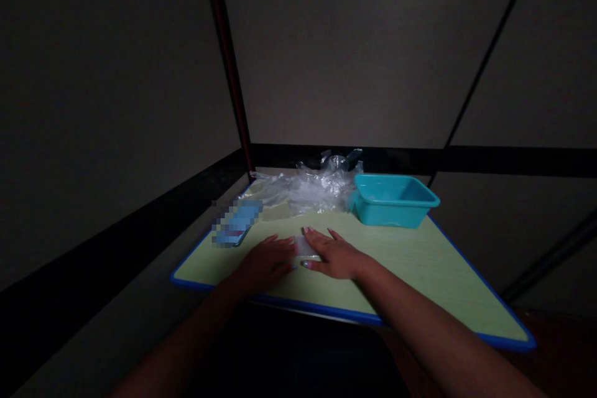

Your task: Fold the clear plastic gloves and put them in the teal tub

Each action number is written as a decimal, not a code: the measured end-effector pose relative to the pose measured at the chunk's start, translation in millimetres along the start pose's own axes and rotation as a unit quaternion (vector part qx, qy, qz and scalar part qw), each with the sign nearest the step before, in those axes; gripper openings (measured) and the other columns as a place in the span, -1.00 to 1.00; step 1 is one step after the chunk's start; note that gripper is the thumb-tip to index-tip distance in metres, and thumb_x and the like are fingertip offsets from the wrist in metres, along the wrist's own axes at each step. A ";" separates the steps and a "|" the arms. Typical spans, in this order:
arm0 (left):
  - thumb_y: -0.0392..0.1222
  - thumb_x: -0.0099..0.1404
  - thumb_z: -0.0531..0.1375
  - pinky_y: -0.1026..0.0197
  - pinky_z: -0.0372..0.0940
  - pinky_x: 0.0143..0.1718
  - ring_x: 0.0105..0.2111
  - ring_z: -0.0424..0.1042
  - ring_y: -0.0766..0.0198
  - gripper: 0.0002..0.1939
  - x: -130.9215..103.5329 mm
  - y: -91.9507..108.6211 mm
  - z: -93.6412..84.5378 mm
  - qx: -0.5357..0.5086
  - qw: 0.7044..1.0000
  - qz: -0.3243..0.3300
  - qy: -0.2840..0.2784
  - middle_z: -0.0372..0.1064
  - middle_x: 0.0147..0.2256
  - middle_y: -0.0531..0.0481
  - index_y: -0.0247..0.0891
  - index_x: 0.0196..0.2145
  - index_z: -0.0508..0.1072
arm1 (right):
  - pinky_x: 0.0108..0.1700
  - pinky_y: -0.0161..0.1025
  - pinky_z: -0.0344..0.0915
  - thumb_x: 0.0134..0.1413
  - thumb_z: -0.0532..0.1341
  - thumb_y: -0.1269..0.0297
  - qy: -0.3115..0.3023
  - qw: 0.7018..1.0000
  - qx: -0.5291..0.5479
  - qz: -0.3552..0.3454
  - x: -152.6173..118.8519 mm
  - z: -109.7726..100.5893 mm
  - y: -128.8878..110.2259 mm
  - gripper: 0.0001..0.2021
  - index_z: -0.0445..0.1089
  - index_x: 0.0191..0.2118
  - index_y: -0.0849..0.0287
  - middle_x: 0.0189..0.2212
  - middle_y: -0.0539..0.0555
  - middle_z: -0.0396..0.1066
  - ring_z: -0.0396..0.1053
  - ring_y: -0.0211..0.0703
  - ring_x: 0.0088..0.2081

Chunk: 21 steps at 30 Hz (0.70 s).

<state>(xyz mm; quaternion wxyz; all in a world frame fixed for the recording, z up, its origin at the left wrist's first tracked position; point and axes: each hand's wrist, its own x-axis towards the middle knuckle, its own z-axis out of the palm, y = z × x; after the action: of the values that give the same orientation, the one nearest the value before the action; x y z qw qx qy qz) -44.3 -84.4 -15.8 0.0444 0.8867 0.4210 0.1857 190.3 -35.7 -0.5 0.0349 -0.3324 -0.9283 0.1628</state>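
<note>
My left hand (269,263) lies flat on the table near its front edge, fingers stretched out to the right. From the other side my right hand (334,254) rests with its fingers extended and spread. Between them a small, folded piece of clear plastic (305,247) lies flat on the tabletop. The fingertips of both hands touch its ends, and part of it is hidden under my right fingers.
A pile of crumpled clear plastic bags (317,189) covers the table's far side. Right of it stands a turquoise plastic basin (396,211). A blurred-out phone (240,222) lies at the left edge. The pale green table (443,286) has a blue rim, with walls behind and left.
</note>
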 end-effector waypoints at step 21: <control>-0.07 0.37 -0.04 -0.08 0.08 0.15 0.13 0.22 0.12 -0.62 1.5 0.0 2.2 0.014 0.999 0.020 -0.022 0.30 0.08 -0.07 -0.17 0.04 0.38 | 0.24 0.20 -0.34 0.14 0.00 -0.11 0.009 1.000 -0.003 -0.005 0.3 0.1 0.7 -0.22 -0.27 0.33 0.20 0.31 0.22 -0.29 -0.27 0.05 0.31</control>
<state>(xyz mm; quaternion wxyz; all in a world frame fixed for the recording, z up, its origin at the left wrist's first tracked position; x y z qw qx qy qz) -42.7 -83.1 -17.4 0.0371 0.8995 0.4044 0.1613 190.5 -35.0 -0.9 0.0429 -0.3290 -0.9302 0.1572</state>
